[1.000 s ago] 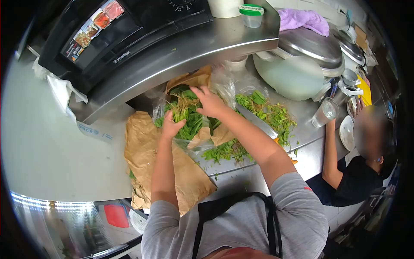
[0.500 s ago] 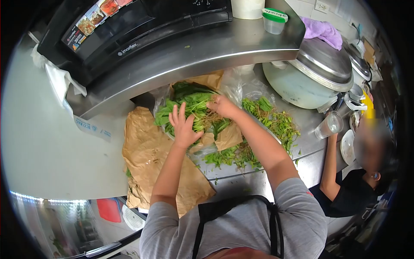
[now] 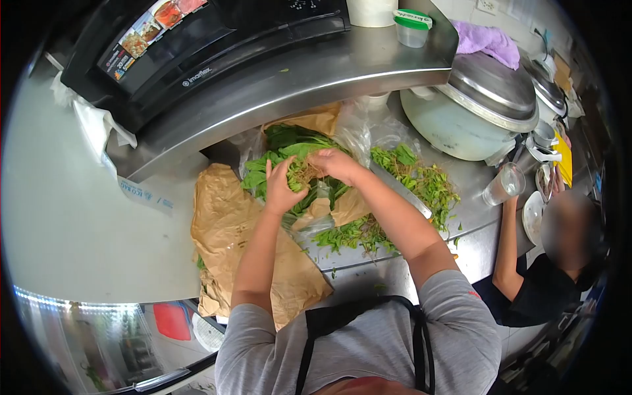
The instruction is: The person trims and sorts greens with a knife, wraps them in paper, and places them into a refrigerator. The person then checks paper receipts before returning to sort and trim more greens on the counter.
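My left hand [image 3: 284,189] is curled round the stems of a bunch of leafy greens [image 3: 280,158], whose thin brown roots show between my hands. From the right, my right hand [image 3: 334,164] pinches at the root ends, its fingertips partly hidden. Beneath both hands, more greens lie in an open plastic bag [image 3: 355,135] with brown paper in it. Loose trimmed greens [image 3: 428,186] are scattered to the right, with a knife blade [image 3: 403,192] lying partly under my right forearm. Crumpled brown paper [image 3: 227,227] spreads to the left, beside my left forearm.
A steel shelf [image 3: 276,82] overhangs the bag and carries a black appliance [image 3: 230,46] and a green-lidded tub [image 3: 412,29]. Further right stands a large lidded pot [image 3: 461,118]. At the right, another person [image 3: 543,289] holds a clear glass [image 3: 505,185] near a white dish [image 3: 533,214].
The bunch of greens has been drawn together between my hands. My left hand has closed on its stems from a spread pose, and my right hand has shifted slightly left since half a second ago.
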A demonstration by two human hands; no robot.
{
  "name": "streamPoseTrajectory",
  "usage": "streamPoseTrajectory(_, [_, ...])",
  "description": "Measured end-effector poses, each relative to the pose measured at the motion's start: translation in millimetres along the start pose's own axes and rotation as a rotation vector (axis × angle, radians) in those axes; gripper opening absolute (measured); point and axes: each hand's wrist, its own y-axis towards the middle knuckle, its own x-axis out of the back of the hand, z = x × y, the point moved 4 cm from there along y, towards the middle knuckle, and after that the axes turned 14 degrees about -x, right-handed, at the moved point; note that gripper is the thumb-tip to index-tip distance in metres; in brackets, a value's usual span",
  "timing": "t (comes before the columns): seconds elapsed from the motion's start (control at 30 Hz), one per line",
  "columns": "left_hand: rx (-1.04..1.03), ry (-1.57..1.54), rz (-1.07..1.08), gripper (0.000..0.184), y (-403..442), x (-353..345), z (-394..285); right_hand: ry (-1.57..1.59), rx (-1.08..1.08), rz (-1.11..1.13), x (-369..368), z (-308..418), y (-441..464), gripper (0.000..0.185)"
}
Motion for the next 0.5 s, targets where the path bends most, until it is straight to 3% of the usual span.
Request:
streamPoseTrajectory(0.3, [0.072, -0.063, -0.135, 0.066, -19.7, 15.9, 14.5, -0.06, 0.173, -0.172, 15.3, 10.1, -11.0, 0.023])
streamPoseTrajectory(0.43, [0.324, -0.401, -0.265, 0.064, -42.8, 7.5, 46.3, 0.039, 0.126, -0.173, 26.1, 10.0, -15.3, 0.027])
streamPoseTrajectory(0.5, [0.399, -0.659, -0.343, 0.065, -44.0, 12.7, 44.6, -0.158, 0.309, -0.359, 18.3, 13.3, -22.7, 0.036])
